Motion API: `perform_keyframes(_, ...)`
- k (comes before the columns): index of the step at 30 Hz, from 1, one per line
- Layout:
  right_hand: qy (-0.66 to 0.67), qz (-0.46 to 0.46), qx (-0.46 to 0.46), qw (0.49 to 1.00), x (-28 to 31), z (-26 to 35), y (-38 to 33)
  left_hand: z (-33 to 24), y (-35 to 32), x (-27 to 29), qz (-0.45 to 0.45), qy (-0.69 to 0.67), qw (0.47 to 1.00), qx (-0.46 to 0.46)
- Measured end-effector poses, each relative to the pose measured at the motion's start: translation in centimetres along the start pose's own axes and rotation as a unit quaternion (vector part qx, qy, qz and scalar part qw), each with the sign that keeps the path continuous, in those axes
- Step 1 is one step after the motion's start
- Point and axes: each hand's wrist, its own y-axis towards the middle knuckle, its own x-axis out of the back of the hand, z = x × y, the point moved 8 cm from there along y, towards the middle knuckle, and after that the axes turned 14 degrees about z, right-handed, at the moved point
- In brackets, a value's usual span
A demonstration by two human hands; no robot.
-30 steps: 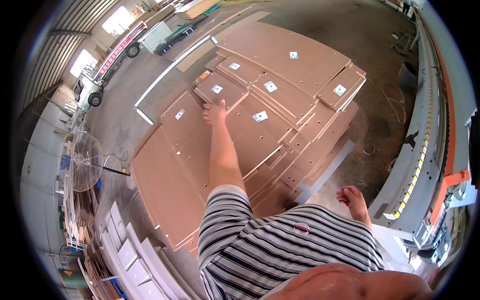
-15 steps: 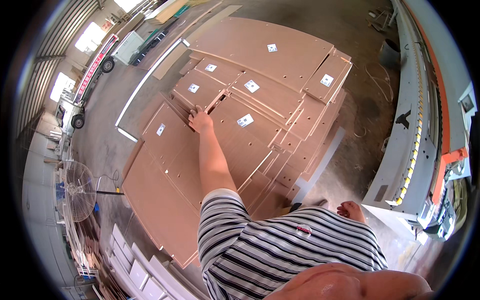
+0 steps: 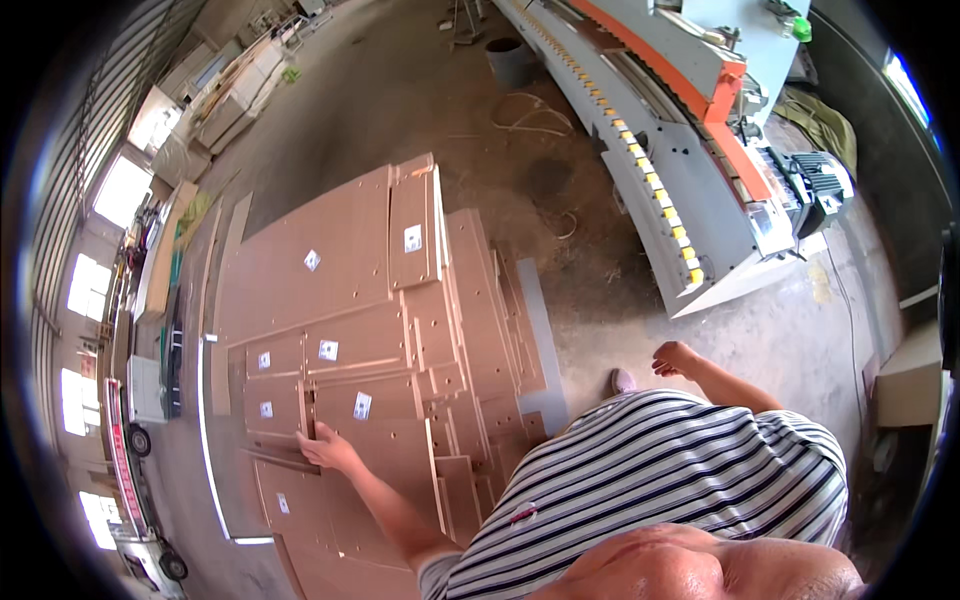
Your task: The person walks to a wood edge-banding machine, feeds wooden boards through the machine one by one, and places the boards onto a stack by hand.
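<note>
My left hand (image 3: 325, 447) reaches over a broad stack of brown panels (image 3: 350, 295). Its fingers close on the edge of a narrow brown panel (image 3: 280, 458), which lies tilted in a gap between the labelled boards; the fingertips are partly hidden. Small white labels sit on several boards, one of them a label (image 3: 362, 405) just beyond this hand. Away from the stack, over the floor on the right, my right hand (image 3: 677, 358) hangs with loosely bent fingers and nothing in it.
A long grey machine (image 3: 660, 170) with an orange rail and yellow-white rollers stands at the right. Beyond the stack are a dark bucket (image 3: 507, 62) and a loose cable (image 3: 535, 115). A white metal strip (image 3: 208, 430) lies left of the panels; a cart (image 3: 135, 500) stands farther left.
My view has swung to the right, bringing more of the machine into sight. The left hand stays by the same gap, and the narrow panel there now leans at a different angle. The right arm has swung outward.
</note>
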Motion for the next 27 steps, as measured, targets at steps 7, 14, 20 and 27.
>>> perform_keyframes(7,0.068,-0.118,0.041,0.990,8.0,0.2,1.3,-17.5,-15.6,0.7,0.189,-0.256,0.939,-0.130)
perform_keyframes(14,0.142,-0.126,0.100,0.977,11.4,3.5,3.1,-25.3,-31.3,-8.7,0.446,-0.290,0.806,-0.259)
perform_keyframes(20,0.196,-0.120,0.182,0.956,13.9,6.7,4.0,-25.4,-36.7,-13.2,0.685,-0.068,0.662,-0.296)
perform_keyframes(27,0.212,-0.126,0.241,0.938,14.9,12.3,2.9,-23.0,-38.4,-15.3,0.724,-0.120,0.625,-0.265)
